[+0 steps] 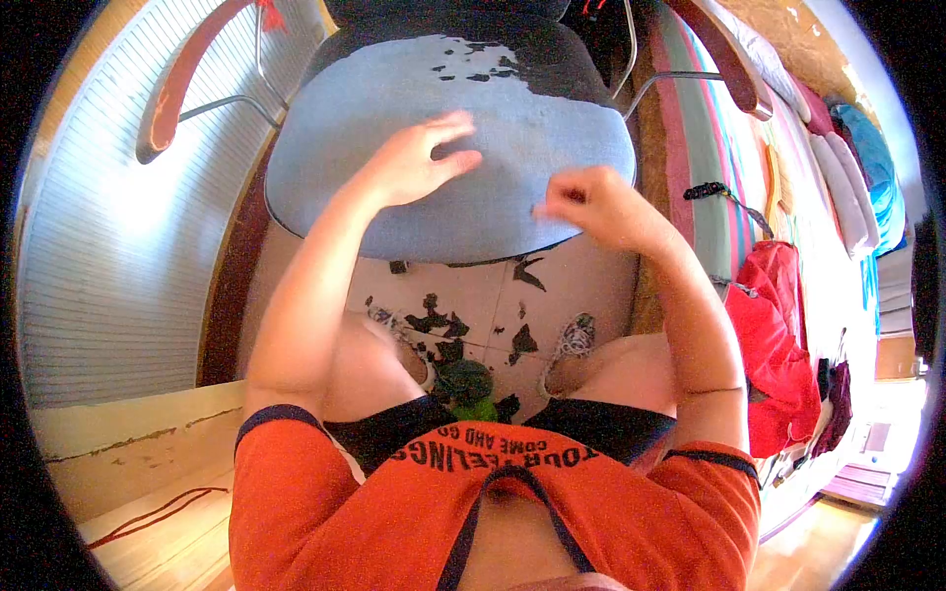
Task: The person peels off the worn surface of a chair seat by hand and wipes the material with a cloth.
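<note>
In front of me is a chair seat (493, 148) of pale blue fabric, with black peeling covering (552, 74) left along its back part. Ragged black patches lie near the edge of that covering. Over the left-centre of the seat is my left hand (419, 163), its thumb and fingers apart, holding nothing that I can see. My right hand (596, 207) is at the seat's right front edge, fingers curled in and blurred by motion. Whatever may be between those fingers is hidden.
Torn black flakes (434, 315) litter the tiled floor between my shoes. A round green object (473, 389) is between my legs. Wooden armrests (182, 79) flank the chair. To the right, a striped bed cover (719, 148) carries a red bag (774, 335).
</note>
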The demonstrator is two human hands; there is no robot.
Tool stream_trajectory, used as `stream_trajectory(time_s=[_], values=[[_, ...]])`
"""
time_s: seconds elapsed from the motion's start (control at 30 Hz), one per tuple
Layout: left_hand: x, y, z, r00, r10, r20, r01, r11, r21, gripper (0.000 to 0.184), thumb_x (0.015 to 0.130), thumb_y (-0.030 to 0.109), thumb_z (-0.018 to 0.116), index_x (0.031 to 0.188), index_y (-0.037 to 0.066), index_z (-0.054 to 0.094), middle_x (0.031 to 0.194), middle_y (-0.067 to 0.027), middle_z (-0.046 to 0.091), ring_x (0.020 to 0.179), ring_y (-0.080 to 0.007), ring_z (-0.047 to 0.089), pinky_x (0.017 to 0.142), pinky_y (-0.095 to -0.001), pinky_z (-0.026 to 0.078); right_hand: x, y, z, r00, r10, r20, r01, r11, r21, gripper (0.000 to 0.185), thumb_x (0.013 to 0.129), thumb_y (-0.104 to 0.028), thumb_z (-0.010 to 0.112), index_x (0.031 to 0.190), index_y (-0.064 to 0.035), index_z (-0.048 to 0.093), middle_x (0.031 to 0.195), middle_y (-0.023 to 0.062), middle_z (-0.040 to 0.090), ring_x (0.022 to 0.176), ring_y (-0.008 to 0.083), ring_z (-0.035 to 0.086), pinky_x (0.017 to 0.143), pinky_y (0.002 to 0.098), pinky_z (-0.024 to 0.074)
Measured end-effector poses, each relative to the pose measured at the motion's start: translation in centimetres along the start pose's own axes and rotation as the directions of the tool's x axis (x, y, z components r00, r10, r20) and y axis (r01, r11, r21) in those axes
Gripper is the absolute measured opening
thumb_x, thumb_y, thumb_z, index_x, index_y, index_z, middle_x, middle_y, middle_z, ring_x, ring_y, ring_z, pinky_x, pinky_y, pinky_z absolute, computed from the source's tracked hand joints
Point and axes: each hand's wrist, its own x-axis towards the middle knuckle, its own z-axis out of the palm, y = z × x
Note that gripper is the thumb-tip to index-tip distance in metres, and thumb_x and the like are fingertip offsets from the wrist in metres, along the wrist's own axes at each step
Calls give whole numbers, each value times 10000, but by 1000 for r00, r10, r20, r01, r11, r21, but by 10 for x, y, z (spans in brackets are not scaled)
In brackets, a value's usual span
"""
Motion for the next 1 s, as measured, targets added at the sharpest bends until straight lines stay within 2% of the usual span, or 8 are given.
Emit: stream_trajectory(time_s=[0.1,0.23,0.43,0.5,0.6,0.73,0.9,1.0], values=[[4,6,-20,950,-67,306,268,683,-679,479,898,392,557,1169,-1,586,1277,-205,520,1239,-305,456,1040,-390,341,12,31,7,744,-328,-583,121,923,-365,174,876,-88,546,1020,-23,619,986,141,610,938,242,587,817,368,453],[13,-24,5,874,43,-484,110,953,283,526,917,381,517,1252,-25,498,1345,-238,434,1272,-342,404,1049,-433,318,8,59,37,880,-384,-278,274,890,-364,390,870,-49,502,1259,-35,506,1368,157,434,1241,306,431,1046,427,317],[9,6,40,928,238,-286,-27,810,585,508,920,393,497,1207,-24,531,1348,-233,431,1274,-346,392,1051,-412,313,-15,8,12,990,-6,138,-82,777,625,263,914,-124,527,1141,-27,619,1005,77,682,952,169,612,898,337,461],[0,53,20,940,85,331,-30,985,-170,372,929,307,521,1110,-2,623,1141,-196,612,1102,-277,571,959,-389,416,-6,34,17,944,172,-282,12,835,550,251,910,-114,527,1128,-28,618,962,86,684,897,184,622,875,327,470],[-3,56,13,962,6,272,140,846,-514,269,915,243,559,955,8,683,954,-119,690,916,-201,648,836,-326,487,3,44,34,818,-44,-573,112,990,84,288,858,-4,495,1119,-25,614,1093,122,634,1025,220,585,933,326,429],[5,7,21,832,196,-520,-60,962,266,339,924,256,509,1176,36,566,1163,-154,608,1062,-280,591,891,-377,462,-7,7,49,963,-143,-227,234,864,445,381,824,125,443,1114,-44,624,1250,142,542,1155,254,518,949,339,424],[-5,19,39,872,450,-193,-187,669,719,429,937,336,451,1150,-14,578,1164,-190,597,1133,-302,548,907,-394,446,-8,-10,54,848,-405,-342,486,852,194,417,752,157,454,1061,-52,640,1220,155,549,1084,262,561,877,343,474],[-13,53,16,954,113,279,3,923,-384,367,921,309,493,1017,-9,649,1020,-186,655,1018,-297,613,833,-376,476,-2,-12,41,797,-91,-597,371,853,366,291,801,121,490,991,-34,646,1153,133,558,1003,204,583,848,294,483]])
